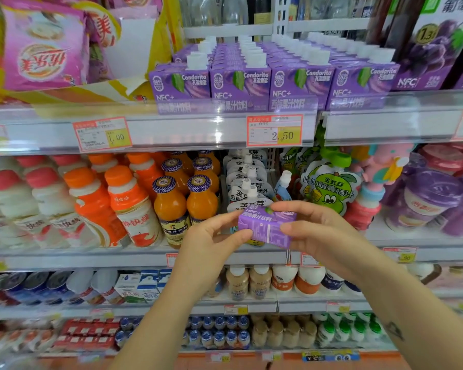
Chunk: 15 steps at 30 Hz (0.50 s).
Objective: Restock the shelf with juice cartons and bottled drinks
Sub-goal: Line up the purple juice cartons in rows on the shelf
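Observation:
A small purple juice carton (267,226) hangs in front of the middle shelf, held between both hands. My left hand (211,237) pinches its left end with thumb and fingers. My right hand (318,231) grips its right end, fingers over the top and thumb on the front. Above, on the upper shelf (198,129), stand several rows of matching purple Condorito cartons (241,84) with white caps, filling the width from the yellow bag to the tall purple box.
Orange juice bottles (185,201), white drink bottles (134,206) and spouted pouches (247,182) fill the middle shelf behind my hands. A pink snack bag (43,49) sits upper left. Lower shelves (251,305) hold milk cartons, cans and small bottles.

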Available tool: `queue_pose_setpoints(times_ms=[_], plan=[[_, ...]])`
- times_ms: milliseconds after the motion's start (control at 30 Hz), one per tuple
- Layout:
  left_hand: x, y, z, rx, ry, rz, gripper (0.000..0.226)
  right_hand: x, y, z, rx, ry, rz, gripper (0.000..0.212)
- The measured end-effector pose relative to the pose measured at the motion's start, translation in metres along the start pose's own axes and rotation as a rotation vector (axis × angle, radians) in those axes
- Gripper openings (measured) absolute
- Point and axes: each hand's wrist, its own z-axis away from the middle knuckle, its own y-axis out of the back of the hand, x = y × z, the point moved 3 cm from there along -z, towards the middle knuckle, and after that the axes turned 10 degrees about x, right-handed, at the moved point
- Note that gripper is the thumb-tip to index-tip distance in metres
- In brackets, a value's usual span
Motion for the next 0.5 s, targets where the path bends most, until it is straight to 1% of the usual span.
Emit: queue_pose_setpoints(times_ms=[200, 267, 333, 400, 433, 500], plan=[[-0.005, 0.002, -0.001, -0.047, 0.096, 0.139, 0.036, 0.005, 0.001, 0.000, -0.040, 0.064, 0.015, 0.044], [-0.006, 0.001, -0.001, -0.069, 0.159, 0.216, 0.035, 0.005, 0.003, -0.001, -0.052, 0.079, 0.020, 0.044], [-0.006, 0.000, -0.002, -0.113, 0.230, 0.275, 0.038, 0.002, 0.005, 0.001, -0.072, 0.113, 0.116, 0.046], [-0.005, -0.002, -0.004, -0.157, 0.261, 0.274, 0.044, -0.004, 0.003, 0.005, -0.130, 0.166, 0.284, 0.052], [-0.004, -0.002, -0.005, -0.166, 0.260, 0.267, 0.045, -0.008, 0.000, 0.007, -0.163, 0.189, 0.350, 0.056], [-0.001, -0.002, -0.007, -0.163, 0.226, 0.262, 0.043, -0.013, -0.002, 0.008, -0.176, 0.213, 0.389, 0.064]])
